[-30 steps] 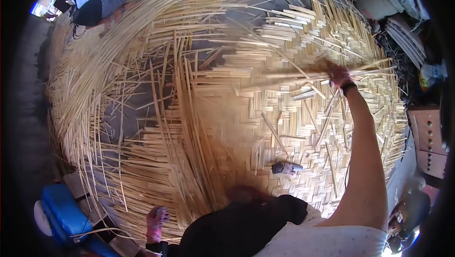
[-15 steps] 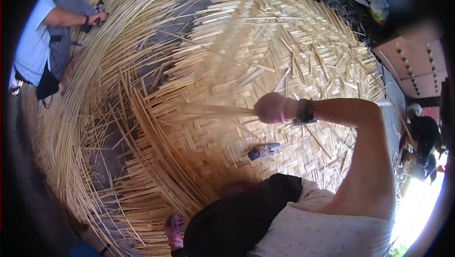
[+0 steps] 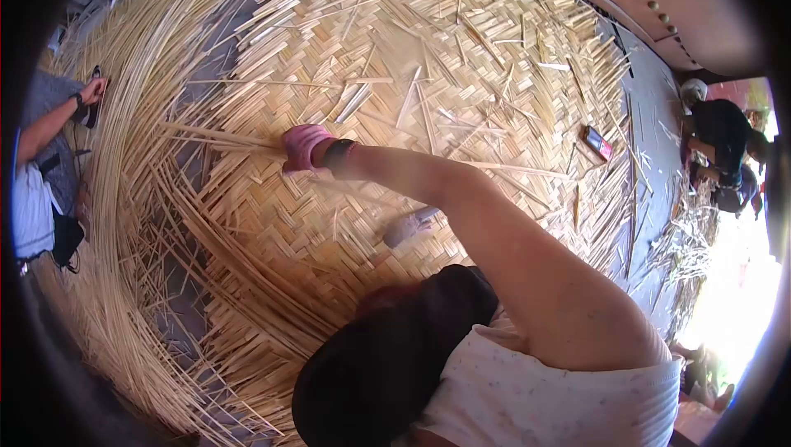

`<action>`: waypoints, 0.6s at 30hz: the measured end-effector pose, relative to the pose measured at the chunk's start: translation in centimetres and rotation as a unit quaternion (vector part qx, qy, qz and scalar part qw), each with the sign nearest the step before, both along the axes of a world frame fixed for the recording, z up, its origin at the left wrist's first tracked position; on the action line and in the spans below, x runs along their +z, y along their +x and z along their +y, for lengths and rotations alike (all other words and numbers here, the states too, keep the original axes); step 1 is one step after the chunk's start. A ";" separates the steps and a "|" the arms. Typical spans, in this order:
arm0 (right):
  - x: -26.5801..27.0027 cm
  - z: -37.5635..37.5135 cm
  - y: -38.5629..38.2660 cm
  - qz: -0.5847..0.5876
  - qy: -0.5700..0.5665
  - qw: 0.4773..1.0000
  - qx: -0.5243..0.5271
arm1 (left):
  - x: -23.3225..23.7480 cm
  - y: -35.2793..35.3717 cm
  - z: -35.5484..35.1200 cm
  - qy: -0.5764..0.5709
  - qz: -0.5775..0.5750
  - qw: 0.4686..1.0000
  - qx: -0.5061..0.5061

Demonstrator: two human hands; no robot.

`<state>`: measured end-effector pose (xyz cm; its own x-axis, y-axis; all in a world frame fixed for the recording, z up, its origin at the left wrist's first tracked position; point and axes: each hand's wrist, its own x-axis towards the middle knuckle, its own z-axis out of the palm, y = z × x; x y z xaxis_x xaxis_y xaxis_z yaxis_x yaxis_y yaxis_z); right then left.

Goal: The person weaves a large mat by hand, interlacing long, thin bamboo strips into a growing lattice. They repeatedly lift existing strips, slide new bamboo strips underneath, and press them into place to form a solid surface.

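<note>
My right hand, in a pink glove with a dark band at the wrist, reaches across a woven bamboo mat. Its fingers are closed on thin bamboo strips, which stick out to the left over the mat's edge. A small greyish object, blurred, is on the weave below my forearm. Curved darker strips run along the mat's near left side. My left hand is out of view; a black rounded shape and a white shirt fill the bottom.
Long loose strips lie in a thick band at the left. Behind them a co-worker's hand holds something dark. A red and black phone-like object rests near the mat's right edge. Another person crouches at far right, below a brown panel.
My right hand has swung left with the bamboo strips. The view has shifted, bringing the phone-like object into sight. My gloved left hand, earlier at the lower left, has gone out of view.
</note>
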<state>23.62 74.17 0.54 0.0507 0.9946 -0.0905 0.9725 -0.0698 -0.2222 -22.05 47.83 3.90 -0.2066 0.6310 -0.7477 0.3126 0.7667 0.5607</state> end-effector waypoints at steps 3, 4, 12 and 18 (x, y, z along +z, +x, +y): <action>-3.8 -0.4 3.5 0.157 0.215 0.963 0.029 | 0.3 -0.3 0.9 0.002 -0.008 1.000 -0.006; -3.6 -0.7 5.4 0.214 0.258 0.942 0.030 | 0.4 -0.5 1.2 0.007 -0.010 1.000 -0.005; -4.2 1.9 9.0 -0.117 0.280 0.952 -0.032 | -0.2 -0.2 3.7 0.008 -0.026 0.999 -0.023; -6.7 2.8 8.6 -0.382 0.247 0.890 -0.002 | -0.1 1.5 5.1 -0.003 0.009 0.999 -0.042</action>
